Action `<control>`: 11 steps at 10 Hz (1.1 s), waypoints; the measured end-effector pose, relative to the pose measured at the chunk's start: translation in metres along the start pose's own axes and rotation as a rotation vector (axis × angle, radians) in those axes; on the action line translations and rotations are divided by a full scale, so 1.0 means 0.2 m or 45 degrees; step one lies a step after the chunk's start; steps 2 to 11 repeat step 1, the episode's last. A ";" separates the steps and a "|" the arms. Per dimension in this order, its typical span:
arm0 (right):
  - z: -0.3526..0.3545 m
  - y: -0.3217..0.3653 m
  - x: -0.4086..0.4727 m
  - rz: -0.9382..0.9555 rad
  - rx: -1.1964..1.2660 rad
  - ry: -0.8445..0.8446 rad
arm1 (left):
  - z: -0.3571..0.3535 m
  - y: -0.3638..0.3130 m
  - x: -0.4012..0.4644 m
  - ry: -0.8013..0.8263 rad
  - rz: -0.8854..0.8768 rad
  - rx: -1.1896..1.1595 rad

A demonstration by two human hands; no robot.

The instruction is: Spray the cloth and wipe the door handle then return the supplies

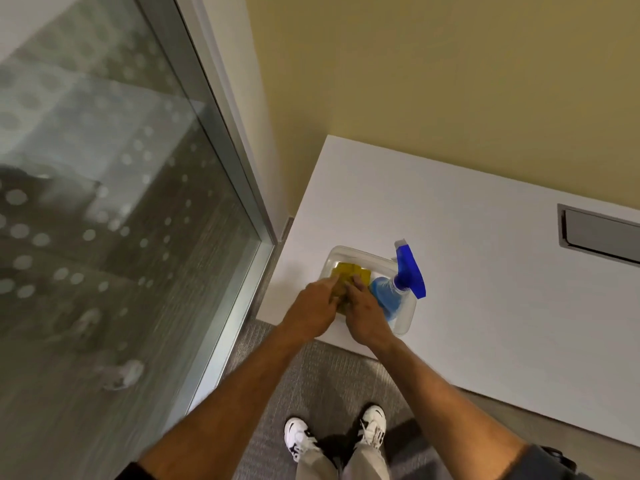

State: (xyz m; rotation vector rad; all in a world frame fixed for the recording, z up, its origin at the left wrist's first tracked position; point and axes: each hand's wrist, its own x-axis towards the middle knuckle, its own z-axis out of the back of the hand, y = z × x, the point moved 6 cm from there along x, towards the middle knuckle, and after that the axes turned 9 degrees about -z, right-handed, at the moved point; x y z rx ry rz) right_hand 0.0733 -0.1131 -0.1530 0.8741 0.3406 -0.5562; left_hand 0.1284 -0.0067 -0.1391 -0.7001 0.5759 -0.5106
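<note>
A clear plastic bin (337, 253) stands near the front left corner of a white table (485, 271). Inside it lie a yellow cloth (349, 271) and a spray bottle (398, 282) with blue liquid and a blue trigger head that sticks out over the bin's right rim. My left hand (313, 308) and my right hand (367, 313) are both over the bin, side by side, fingers closed on the yellow cloth. The near part of the cloth is hidden under my hands. No door handle is in view.
A glass door or panel (104, 202) with frosted dots and a metal frame (242, 202) fills the left side. A yellow wall rises behind the table. A metal cable hatch (602, 235) sits in the tabletop at the right. My shoes stand on grey carpet (311, 375) below.
</note>
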 end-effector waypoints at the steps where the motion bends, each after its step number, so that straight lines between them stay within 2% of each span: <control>1: 0.08 0.21 -0.12 0.205 -0.328 -0.057 | 0.16 -0.08 -0.13 -0.128 -0.033 -0.162; 11: 0.08 0.21 -0.12 0.205 -0.328 -0.057 | 0.16 -0.08 -0.13 -0.128 -0.033 -0.162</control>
